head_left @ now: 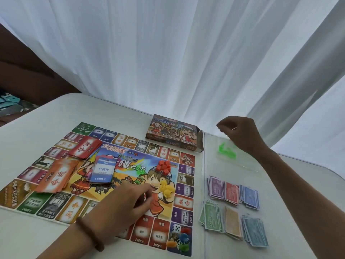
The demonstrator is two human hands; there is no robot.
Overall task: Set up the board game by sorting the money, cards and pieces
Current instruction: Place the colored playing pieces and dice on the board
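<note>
Closest to the camera is the left forearm with a beaded bracelet, reaching across the near edge of the board, which lies flat on the white surface. The left hand rests on the board's middle picture with its fingers bent toward a small heap of yellow pieces; whether it pinches one cannot be told. On the near right corner square a die and a few coloured pawns sit bunched together. Off the board to the right, the money lies in six piles, one colour to each, in two rows of three, so that part looks done. Farther in, a stack of blue cards sits near the board's centre, a fanned stack of orange cards lies to its left, and a stack of red cards lies beyond that; all three are loose and overlap the squares. A cluster of red pieces sits past the yellow ones. Beyond the money, the right hand is raised, its fingers curled together and seemingly pinching the top of a clear bag that holds green pieces. The box stands at the board's far edge, with a white curtain behind it. By my reckoning the green pieces have yet to come out, and the cards and pawns need tidying.
</note>
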